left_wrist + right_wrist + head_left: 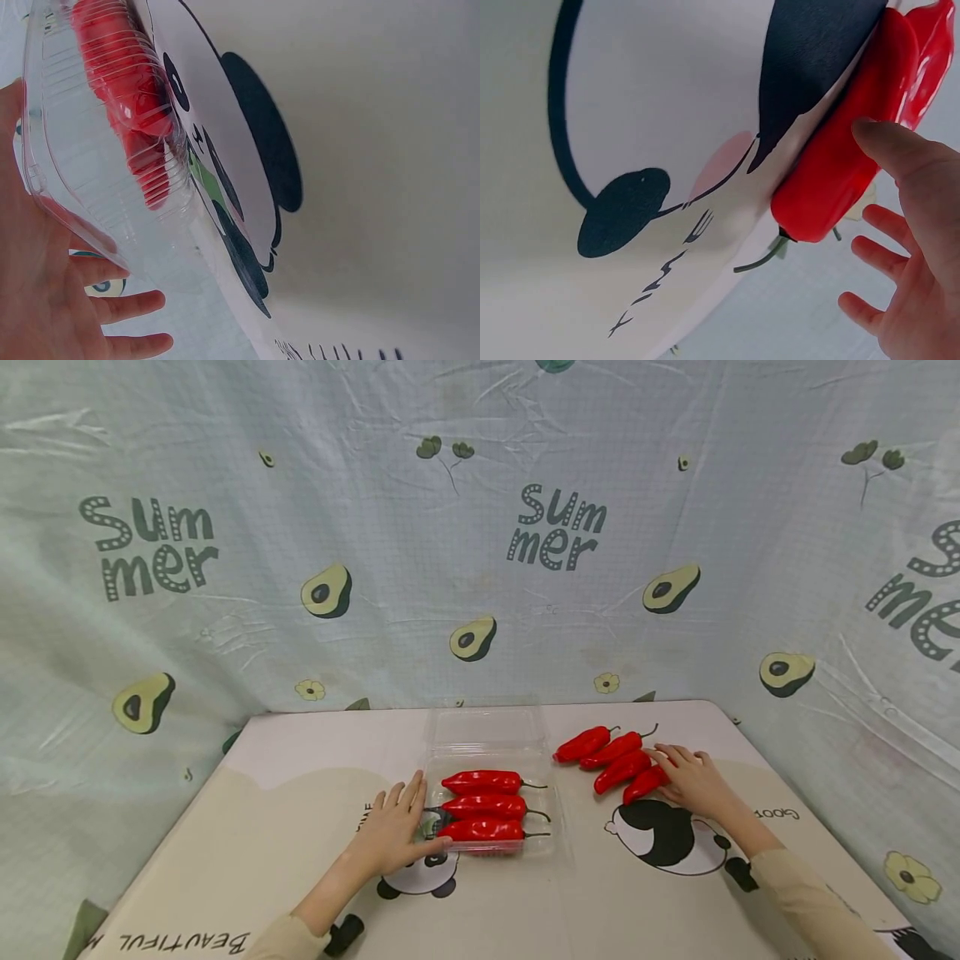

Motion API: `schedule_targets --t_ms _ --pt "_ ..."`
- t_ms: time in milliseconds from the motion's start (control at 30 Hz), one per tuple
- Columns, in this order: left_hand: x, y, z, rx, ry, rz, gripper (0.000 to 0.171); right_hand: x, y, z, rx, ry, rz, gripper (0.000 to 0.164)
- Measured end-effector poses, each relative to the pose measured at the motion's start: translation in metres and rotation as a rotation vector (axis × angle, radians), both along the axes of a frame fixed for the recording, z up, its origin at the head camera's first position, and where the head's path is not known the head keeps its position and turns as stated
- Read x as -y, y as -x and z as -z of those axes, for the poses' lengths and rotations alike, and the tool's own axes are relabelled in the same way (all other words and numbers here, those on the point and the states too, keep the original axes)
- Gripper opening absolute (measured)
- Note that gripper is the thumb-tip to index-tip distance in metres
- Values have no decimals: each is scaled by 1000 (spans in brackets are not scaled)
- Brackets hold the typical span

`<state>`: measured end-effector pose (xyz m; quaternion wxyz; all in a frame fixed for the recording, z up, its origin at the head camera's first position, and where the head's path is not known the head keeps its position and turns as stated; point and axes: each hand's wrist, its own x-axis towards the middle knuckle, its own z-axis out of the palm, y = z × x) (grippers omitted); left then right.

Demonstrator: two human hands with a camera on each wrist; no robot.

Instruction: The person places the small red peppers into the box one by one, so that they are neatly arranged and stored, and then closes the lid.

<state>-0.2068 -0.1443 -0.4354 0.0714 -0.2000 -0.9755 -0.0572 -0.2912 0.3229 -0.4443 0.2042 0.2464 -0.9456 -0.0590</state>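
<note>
A clear plastic clamshell box [555, 810] stands with its lid [487, 727] folded back behind it. Inside lie three red chili peppers [483, 807] side by side, stems to the right. My left hand [397, 827] rests against the box's left side, its fingers straight and the thumb at the front corner. Right of the box, several loose red peppers [622, 768] lie in a slanting row. My right hand [693, 785] pinches the nearest red pepper [832, 157]; the thumb presses one side and the index finger is hidden behind it. That pepper lies on the table.
The table [285, 827] has a pale mat printed with cartoon pandas and lettering. A cloth [405, 543] with avocado and "summer" prints hangs behind the table and along its sides.
</note>
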Motion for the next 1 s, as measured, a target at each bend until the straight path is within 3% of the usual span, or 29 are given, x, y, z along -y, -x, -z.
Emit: schedule_targets --t_ms 433,1000 --pt "0 1 0 -10 4 5 93 -5 2 0 100 -32 55 52" --pt "0 -2 -2 1 -8 10 93 -11 -1 -3 116 -58 18 36"
